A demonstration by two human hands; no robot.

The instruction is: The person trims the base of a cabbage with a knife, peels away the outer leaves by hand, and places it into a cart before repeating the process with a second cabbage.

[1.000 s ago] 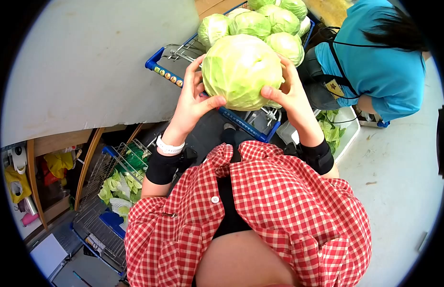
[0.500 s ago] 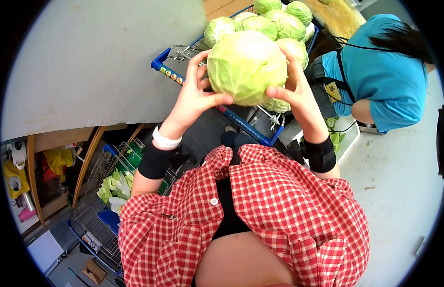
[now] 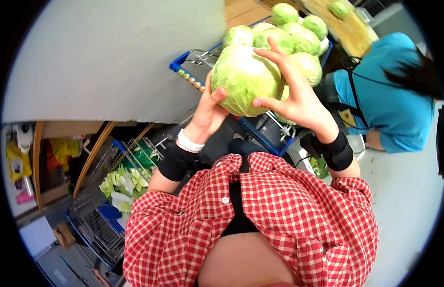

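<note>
2 hands, left hand (image 3: 210,107) and right hand (image 3: 294,93), grip 1 cabbage (image 3: 246,79); no writing is legible.

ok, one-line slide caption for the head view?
Both hands, left hand and right hand, hold a cabbage above a blue cart piled with cabbages.

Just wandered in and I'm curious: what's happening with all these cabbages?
A person in a red checked shirt holds one cabbage up with both bare hands, the left hand under its side and the right hand spread over the other side. It is held above a blue cart piled with more cabbages. Another person in a blue top is bent over nearby. Loose leaves lie in a wire basket at the lower left.
</note>
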